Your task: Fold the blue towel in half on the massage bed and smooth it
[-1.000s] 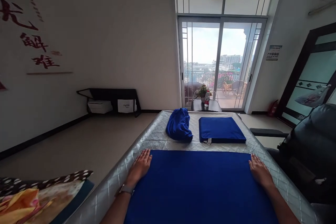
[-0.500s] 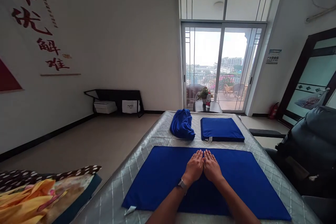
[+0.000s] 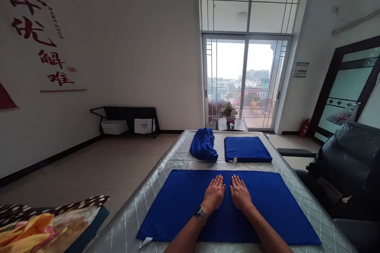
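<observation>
A blue cloth [image 3: 178, 201] lies spread flat in front of me, with a white tag at its near left corner. My left hand [image 3: 214, 194], with a watch on its wrist, rests palm down on the middle of the cloth, fingers stretched out. Beside it my right hand [image 3: 240, 193] also lies flat on the cloth, a small gap between the two. Neither hand grips anything. Beyond the cloth are a crumpled blue cloth [image 3: 204, 145] on the left and a neat stack of folded blue cloth [image 3: 247, 149] on the right.
All the cloth lies on a silver quilted mattress [image 3: 166, 165]. A dark armchair [image 3: 347, 162] stands close on the right. Colourful bedding [image 3: 44, 229] is at the lower left. A small table [image 3: 237, 125] with a plant and a bottle stands past the far end.
My hands have moved apart from each other, left hand to the left and right hand slightly to the right, both staying flat on the cloth. The view has tilted up slightly.
</observation>
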`<state>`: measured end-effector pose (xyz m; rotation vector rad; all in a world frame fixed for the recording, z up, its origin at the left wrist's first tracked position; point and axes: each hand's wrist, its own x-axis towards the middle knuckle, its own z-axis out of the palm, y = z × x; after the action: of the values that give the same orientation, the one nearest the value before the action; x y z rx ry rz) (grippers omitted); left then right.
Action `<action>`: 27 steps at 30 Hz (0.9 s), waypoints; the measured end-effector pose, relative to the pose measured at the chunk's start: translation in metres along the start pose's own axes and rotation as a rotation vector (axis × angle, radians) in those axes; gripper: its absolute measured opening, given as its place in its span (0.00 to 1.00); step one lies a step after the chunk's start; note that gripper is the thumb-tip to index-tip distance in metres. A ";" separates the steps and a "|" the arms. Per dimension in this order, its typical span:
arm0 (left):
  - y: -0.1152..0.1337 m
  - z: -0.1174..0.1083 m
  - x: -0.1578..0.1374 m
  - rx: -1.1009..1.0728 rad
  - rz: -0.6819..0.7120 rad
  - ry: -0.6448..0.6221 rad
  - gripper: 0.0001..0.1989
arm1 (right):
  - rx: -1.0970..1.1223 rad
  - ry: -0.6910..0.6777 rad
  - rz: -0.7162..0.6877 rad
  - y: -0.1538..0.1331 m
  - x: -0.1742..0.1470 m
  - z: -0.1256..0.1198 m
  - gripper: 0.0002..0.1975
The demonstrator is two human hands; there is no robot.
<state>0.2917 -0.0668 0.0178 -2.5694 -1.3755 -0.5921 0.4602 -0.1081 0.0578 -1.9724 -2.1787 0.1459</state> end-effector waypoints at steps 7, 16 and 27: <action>-0.145 -0.034 -0.107 0.248 -0.183 -0.088 0.27 | -0.125 0.136 0.258 0.160 -0.066 -0.013 0.33; -0.159 -0.073 -0.143 0.307 -0.216 0.006 0.25 | -0.222 0.172 0.310 0.180 -0.096 -0.030 0.33; 0.041 -0.042 -0.087 -0.015 0.105 -0.083 0.26 | 0.015 -0.065 -0.065 -0.047 -0.084 0.008 0.32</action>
<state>0.2710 -0.1697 0.0208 -2.6864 -1.2556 -0.4859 0.4207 -0.1963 0.0530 -1.9125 -2.2719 0.2192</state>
